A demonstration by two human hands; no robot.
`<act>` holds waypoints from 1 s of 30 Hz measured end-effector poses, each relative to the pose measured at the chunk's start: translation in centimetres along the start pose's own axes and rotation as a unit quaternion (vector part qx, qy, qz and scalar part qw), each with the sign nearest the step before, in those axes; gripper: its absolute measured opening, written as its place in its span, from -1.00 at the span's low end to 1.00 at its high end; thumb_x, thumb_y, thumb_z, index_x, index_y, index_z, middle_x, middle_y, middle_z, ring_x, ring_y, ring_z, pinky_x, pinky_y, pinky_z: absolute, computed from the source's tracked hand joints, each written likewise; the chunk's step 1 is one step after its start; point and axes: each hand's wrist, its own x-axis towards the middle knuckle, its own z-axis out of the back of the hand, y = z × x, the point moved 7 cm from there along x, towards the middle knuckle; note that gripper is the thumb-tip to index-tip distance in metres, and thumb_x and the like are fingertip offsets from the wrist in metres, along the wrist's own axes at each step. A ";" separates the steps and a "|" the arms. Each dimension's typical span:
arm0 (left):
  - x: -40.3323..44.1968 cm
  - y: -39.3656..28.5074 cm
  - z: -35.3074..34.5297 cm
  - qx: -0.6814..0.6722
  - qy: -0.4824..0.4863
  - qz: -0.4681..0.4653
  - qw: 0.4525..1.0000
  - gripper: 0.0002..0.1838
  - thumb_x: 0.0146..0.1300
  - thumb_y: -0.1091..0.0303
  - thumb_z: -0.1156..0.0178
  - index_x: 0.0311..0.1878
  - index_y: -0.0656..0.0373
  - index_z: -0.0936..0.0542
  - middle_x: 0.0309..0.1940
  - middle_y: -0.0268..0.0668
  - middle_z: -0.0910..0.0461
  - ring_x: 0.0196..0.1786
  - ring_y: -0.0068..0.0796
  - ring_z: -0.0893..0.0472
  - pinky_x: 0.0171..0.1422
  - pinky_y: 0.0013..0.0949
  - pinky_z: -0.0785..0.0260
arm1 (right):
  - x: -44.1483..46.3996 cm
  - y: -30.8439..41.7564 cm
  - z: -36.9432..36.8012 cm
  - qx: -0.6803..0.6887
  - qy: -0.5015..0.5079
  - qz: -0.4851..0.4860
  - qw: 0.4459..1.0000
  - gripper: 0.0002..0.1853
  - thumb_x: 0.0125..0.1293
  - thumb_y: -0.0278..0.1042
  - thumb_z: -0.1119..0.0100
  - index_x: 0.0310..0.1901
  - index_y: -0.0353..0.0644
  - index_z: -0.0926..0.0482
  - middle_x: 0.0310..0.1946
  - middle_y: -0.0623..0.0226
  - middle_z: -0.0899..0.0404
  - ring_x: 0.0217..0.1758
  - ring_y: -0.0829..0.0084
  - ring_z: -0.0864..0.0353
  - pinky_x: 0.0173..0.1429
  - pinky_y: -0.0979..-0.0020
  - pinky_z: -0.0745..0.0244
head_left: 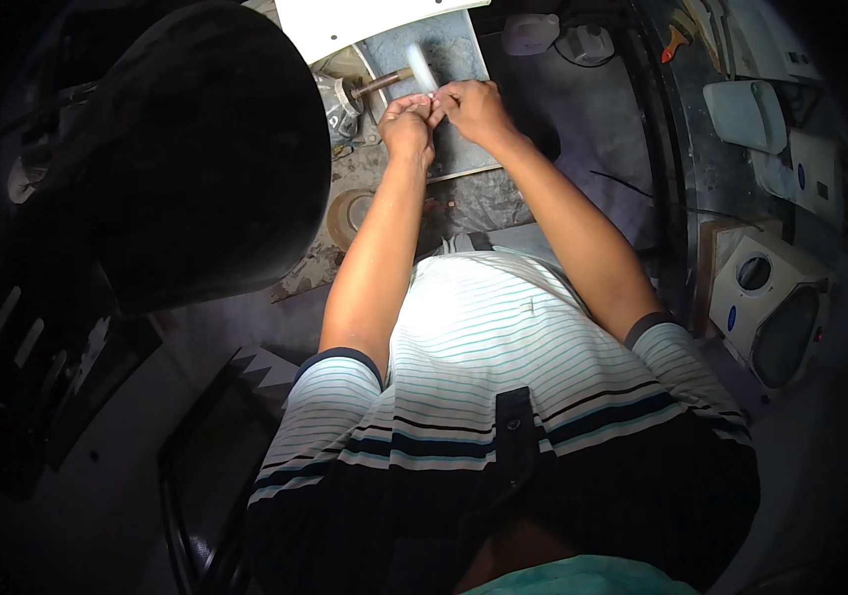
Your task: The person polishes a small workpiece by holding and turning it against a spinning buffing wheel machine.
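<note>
My left hand (408,131) and my right hand (476,111) meet at the fingertips, just below a thin white wheel (421,67). Both hands are closed in a pinch around something tiny and pale, too small to name. The wheel is mounted on the end of a brownish metal spindle (384,83), which comes out of a grey motor housing (341,105) on the left. My fingertips are close to the wheel's lower edge; whether they touch it I cannot tell. A blue-grey tray (464,50) with a pale rim lies beneath the wheel and hands.
A bright white panel (364,22) overhangs the back. At the left, a large dark rounded shape (206,159) blocks much of the view. A round brownish ring (347,218) lies left of my forearm. To the right stand a pale box with round openings (756,273) and a brush (676,42).
</note>
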 end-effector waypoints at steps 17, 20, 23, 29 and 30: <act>-0.1 -0.3 0.2 -0.006 -0.023 0.007 1.000 -0.96 0.23 0.70 0.03 -0.30 0.40 -0.40 -0.34 -0.06 -0.52 -0.30 -0.23 -0.59 -0.14 -0.12 -0.58 | -0.1 0.4 -0.3 -0.036 0.019 -0.028 0.999 -0.84 0.16 -0.32 -0.11 -0.33 -0.15 -0.65 -0.38 0.05 -0.61 -0.18 0.03 -0.58 -0.06 0.14 -0.49; 0.3 -0.5 0.4 0.000 -0.009 0.003 1.000 -0.97 0.24 0.69 0.02 -0.30 0.40 -0.41 -0.33 -0.04 -0.52 -0.29 -0.21 -0.59 -0.11 -0.10 -0.57 | -0.2 0.5 0.2 -0.052 0.011 -0.008 0.999 -0.84 0.16 -0.31 -0.12 -0.34 -0.16 -0.65 -0.39 0.04 -0.61 -0.22 0.04 -0.59 -0.09 0.15 -0.50; -0.5 -0.8 -0.2 0.004 0.013 0.008 1.000 -0.97 0.24 0.69 0.02 -0.31 0.40 -0.40 -0.34 -0.04 -0.52 -0.29 -0.19 -0.60 -0.09 -0.10 -0.57 | -0.5 0.1 0.4 -0.012 -0.005 0.006 1.000 -0.83 0.17 -0.29 -0.12 -0.35 -0.17 -0.64 -0.40 0.03 -0.60 -0.27 0.03 -0.60 -0.12 0.16 -0.51; -0.4 -0.3 0.0 -0.012 -0.007 0.009 1.000 -0.95 0.24 0.71 0.04 -0.30 0.41 -0.39 -0.32 -0.03 -0.51 -0.28 -0.17 -0.59 -0.07 -0.08 -0.57 | -0.5 0.9 0.7 -0.009 -0.015 0.043 0.999 -0.83 0.16 -0.33 -0.12 -0.36 -0.23 -0.62 -0.42 0.02 -0.59 -0.32 0.00 -0.59 -0.19 0.15 -0.49; -0.5 -0.5 0.0 -0.020 0.003 0.003 1.000 -0.95 0.24 0.71 0.05 -0.30 0.41 -0.39 -0.32 -0.04 -0.51 -0.28 -0.17 -0.59 -0.07 -0.08 -0.57 | -0.6 1.6 0.7 -0.016 -0.014 0.080 0.997 -0.84 0.17 -0.35 -0.12 -0.36 -0.25 -0.61 -0.43 0.02 -0.59 -0.33 0.00 -0.58 -0.20 0.14 -0.49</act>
